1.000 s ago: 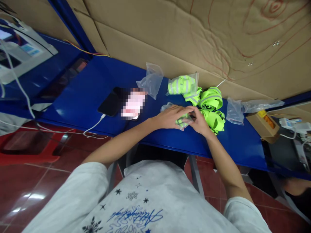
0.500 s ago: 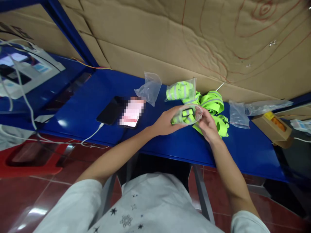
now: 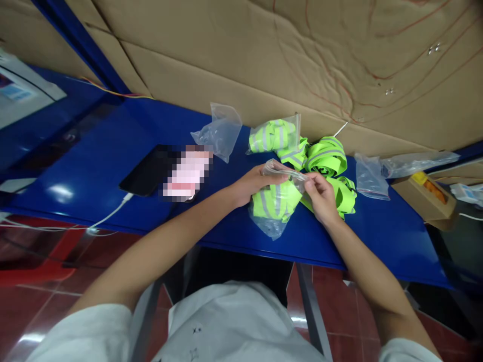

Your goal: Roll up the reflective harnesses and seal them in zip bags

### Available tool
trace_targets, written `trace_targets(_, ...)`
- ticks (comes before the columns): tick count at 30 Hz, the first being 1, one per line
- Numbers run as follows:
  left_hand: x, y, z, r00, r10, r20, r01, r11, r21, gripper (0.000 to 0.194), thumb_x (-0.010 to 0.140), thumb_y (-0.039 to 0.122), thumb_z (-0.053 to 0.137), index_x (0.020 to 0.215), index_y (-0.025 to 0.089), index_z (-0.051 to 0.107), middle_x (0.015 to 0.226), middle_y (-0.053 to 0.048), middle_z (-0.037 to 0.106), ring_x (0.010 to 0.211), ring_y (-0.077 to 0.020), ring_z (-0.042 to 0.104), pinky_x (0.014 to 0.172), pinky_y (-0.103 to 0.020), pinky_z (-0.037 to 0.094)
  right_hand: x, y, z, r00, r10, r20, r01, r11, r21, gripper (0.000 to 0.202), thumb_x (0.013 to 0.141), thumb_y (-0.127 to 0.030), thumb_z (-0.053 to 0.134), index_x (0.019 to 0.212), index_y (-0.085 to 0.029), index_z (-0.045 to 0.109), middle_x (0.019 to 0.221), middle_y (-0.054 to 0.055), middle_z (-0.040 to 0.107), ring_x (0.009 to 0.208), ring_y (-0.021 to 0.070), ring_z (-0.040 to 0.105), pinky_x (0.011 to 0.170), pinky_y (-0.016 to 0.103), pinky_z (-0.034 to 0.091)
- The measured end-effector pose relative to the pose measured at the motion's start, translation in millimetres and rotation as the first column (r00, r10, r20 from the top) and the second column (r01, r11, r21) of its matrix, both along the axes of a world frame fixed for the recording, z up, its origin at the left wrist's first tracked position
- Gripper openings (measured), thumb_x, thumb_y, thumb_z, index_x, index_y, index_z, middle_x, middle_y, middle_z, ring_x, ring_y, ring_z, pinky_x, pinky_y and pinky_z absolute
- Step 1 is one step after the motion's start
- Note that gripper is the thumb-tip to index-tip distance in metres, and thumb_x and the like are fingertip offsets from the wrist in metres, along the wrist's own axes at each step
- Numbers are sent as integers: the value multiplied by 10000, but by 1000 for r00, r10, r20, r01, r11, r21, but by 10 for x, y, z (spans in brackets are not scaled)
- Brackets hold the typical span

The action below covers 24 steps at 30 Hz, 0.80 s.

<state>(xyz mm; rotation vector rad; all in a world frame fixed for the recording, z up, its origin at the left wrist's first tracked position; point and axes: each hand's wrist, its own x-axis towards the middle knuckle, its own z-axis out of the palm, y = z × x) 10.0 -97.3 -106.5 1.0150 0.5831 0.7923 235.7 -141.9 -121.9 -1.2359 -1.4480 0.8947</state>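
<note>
Between my hands hangs a clear zip-lock bag (image 3: 274, 229) with a folded neon-yellow reflective strap (image 3: 277, 201) inside. My left hand (image 3: 252, 183) is closed on the left end of the bag's mouth, fingers along the top edge. With thumb and fingers, my right hand (image 3: 320, 195) pinches the right end of that edge. Just behind stand rolled yellow reflective straps (image 3: 327, 155) with grey stripes, partly hidden by my right hand. Another bagged strap (image 3: 272, 136) lies at the back of the table.
Left on the blue table (image 3: 94, 166) lie a black phone (image 3: 145, 173) with a white cable and a phone with a blurred-out screen (image 3: 186, 173). Clear bags lie at the back left (image 3: 222, 130) and right (image 3: 372, 176). A small cardboard box (image 3: 424, 201) sits at right, below a cardboard wall (image 3: 211, 60).
The bag has tipped from mouth-toward-me to hanging down, its strap now showing from the side. My left hand has moved to the bag's top edge. The camera view has shifted slightly.
</note>
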Motion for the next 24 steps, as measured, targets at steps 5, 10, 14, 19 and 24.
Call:
trace_targets(5,-31,-31,15,993,-100,70,112,971,-209,509,684,482,969,1073,186,826,1049,-76,820,918,-186,756,868,-287,553,-35,-107,10,996,-57,71,52,997,61,322,930,-571,722,946,-250,713,783,2,671,683,148,595,671,299,529)
trace_targets(10,55,-72,-58,996,57,-74,-71,976,-207,498,695,488,959,1047,162,828,991,-82,821,842,-178,748,810,-282,555,-76,-175,64,985,-59,159,24,976,217,375,933,-539,718,1227,-306,723,1286,72,667,1214,245,628,1122,447,510)
trace_targets(14,54,-111,-89,997,-31,-71,25,996,-87,541,724,599,917,1034,167,816,1016,-80,817,871,-168,742,828,-281,554,-76,-167,124,936,115,333,-196,956,220,425,866,-501,803,1239,-312,733,1302,82,639,1310,270,572,1207,497,446)
trace_targets(19,84,-110,-116,975,20,-219,10,991,135,586,878,736,696,978,176,836,965,-73,823,892,-177,740,822,-267,539,26,-64,132,894,319,315,-353,934,58,322,826,-551,840,1031,-307,800,1202,51,654,1179,226,630,1138,472,500)
trace_targets(24,158,-106,-141,943,123,-308,-28,955,294,599,978,686,577,930,152,844,895,-73,822,838,-175,746,782,-261,527,10,-19,98,853,450,265,-455,889,-47,340,802,-610,838,985,-323,843,1167,38,680,1167,219,651,1119,440,524)
